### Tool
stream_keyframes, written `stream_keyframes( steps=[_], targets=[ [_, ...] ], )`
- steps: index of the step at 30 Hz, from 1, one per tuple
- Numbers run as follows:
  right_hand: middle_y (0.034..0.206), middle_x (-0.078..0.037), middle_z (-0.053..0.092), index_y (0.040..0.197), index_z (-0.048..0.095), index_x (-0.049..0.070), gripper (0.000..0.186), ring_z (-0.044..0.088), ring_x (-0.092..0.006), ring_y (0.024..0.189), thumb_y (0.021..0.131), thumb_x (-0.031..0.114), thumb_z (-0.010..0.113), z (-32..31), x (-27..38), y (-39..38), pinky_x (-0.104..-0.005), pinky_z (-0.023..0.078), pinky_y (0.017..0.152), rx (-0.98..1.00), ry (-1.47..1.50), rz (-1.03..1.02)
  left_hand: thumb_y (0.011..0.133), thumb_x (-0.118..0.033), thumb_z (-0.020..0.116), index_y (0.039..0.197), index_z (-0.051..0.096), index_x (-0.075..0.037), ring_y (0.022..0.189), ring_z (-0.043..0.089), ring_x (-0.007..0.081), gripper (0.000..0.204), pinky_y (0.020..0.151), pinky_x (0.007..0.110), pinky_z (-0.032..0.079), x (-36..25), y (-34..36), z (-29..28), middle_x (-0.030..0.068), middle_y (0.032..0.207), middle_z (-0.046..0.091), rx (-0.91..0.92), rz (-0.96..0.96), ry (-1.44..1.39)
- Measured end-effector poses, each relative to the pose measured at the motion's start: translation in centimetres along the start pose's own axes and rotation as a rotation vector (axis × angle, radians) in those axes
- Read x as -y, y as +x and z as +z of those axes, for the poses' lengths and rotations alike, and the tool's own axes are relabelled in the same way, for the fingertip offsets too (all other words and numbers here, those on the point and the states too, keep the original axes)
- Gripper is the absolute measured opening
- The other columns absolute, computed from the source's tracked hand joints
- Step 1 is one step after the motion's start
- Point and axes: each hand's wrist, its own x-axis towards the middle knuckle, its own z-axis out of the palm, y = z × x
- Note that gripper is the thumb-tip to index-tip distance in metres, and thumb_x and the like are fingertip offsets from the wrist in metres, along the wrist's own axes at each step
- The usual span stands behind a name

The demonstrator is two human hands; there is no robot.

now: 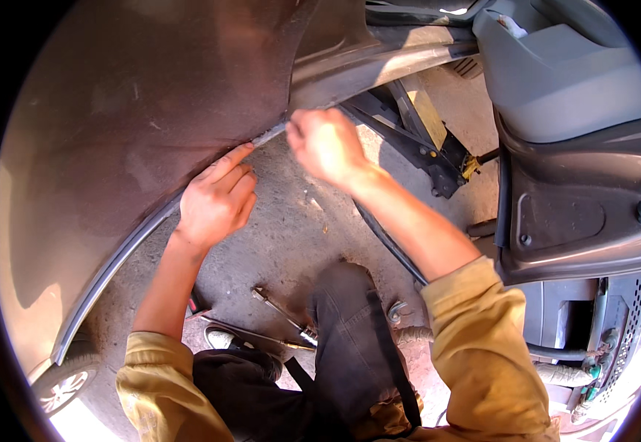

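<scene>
Your left hand (221,193) is at the lower edge of the brown body panel (173,88): forefinger stretched along the rim, other fingers curled. Can't tell if they pinch it. Your right hand (328,147) is balled just beyond, toward the upper-right end of that edge, fingers folded; can't tell if they hold anything. Grey edge strip (117,261) follows the panel's bottom, lower left up toward your hands.

To do this well, probably: left forefinger flat as a guide, right hand in short, even passes, light pressure, bare skin wary of sharp metal.

Hard to make out: left thumb hidden, right fingertips blurred, panel's underside out of sight. Wheel (66,387) cut by the dark border; metal tool (283,313) on the floor (276,221) partly lost beside your knee (346,295).
</scene>
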Motion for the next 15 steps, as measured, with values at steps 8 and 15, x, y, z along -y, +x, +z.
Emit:
stream_keyframes(
  steps=[8,15],
  targets=[
    [0.08,-0.021,0.07,0.093,0.071,0.004,0.02,0.071,-0.0348,0.075,0.094,0.017,0.056,0.2,-0.3,-0.6,-0.0431,0.057,0.078,-0.029,-0.011,-0.027,0.072,-0.004,0.067,0.08,0.066,-0.004,0.116,0.063,0.0221,0.008,0.085,0.034,0.056,-0.4,0.2,0.1,0.0073,0.095,0.07,0.011,0.005,0.01],
    [0.078,-0.023,0.068,0.085,0.065,0.001,0.023,0.069,-0.0379,0.073,0.096,0.019,0.056,0.2,-0.3,-0.6,-0.0454,0.056,0.074,-0.066,-0.043,-0.065,0.07,0.001,0.065,0.078,0.064,-0.004,0.114,0.065,0.0241,0.009,0.084,0.034,0.056,-0.1,0.2,0.1,0.0063,0.091,0.069,-0.028,-0.018,-0.013]
  ],
)
